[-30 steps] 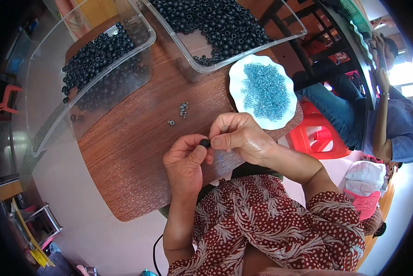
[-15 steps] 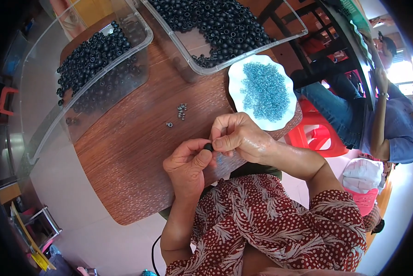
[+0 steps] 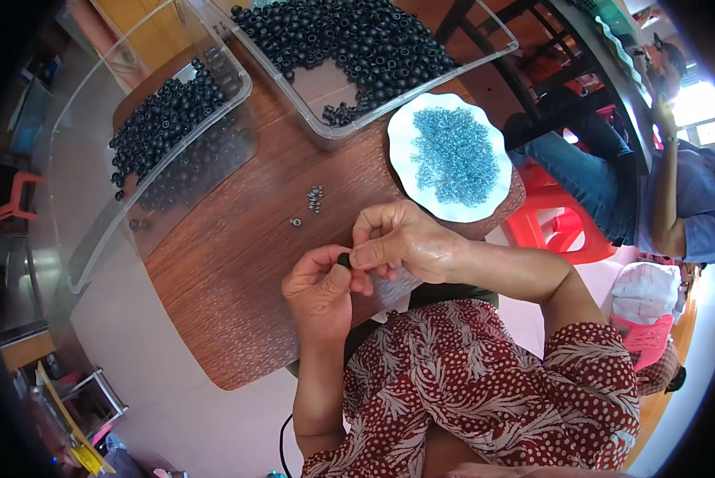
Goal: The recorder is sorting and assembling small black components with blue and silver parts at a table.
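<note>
Both hands meet over the near edge of the round wooden table [image 3: 238, 271], the left hand [image 3: 319, 291] and right hand [image 3: 397, 241] pinching one small black bead [image 3: 344, 259] between their fingertips, with a white plate of blue beads [image 3: 451, 156] just beyond and loose metal bits [image 3: 315, 198] nearby.
</note>
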Demonstrator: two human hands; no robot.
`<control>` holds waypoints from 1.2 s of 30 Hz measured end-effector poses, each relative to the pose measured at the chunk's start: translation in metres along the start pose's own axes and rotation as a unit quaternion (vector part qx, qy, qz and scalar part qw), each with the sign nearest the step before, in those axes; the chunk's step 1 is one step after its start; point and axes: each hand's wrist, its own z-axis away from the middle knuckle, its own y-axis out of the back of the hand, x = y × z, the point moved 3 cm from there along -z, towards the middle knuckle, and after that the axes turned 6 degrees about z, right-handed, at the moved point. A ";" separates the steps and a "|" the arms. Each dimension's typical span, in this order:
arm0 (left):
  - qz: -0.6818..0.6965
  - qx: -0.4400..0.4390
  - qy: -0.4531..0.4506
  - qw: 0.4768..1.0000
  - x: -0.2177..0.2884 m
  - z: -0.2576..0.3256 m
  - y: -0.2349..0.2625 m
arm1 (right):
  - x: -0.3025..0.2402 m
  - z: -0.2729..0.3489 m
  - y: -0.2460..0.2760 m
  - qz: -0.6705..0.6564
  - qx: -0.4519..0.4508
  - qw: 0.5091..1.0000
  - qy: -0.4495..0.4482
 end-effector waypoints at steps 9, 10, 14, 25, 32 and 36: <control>0.079 -0.042 0.029 0.996 0.032 -0.002 -0.019 | -0.026 0.029 0.013 0.049 -0.029 0.992 0.110; 0.025 -0.011 -0.001 1.000 0.042 -0.001 -0.023 | -0.030 0.034 0.016 0.081 -0.022 0.991 0.102; -0.135 0.049 -0.130 0.981 0.088 -0.006 -0.047 | -0.052 0.050 0.023 0.149 0.001 0.978 0.145; -0.392 0.134 -0.341 0.844 0.197 -0.078 -0.051 | -0.174 0.032 0.057 0.379 0.179 0.810 0.410; -0.512 0.142 -0.426 0.732 0.157 -0.059 -0.068 | -0.198 -0.050 0.077 0.510 0.118 0.767 0.371; -0.526 0.138 -0.331 0.771 0.101 -0.047 -0.052 | -0.177 -0.118 0.082 0.625 0.018 0.720 0.300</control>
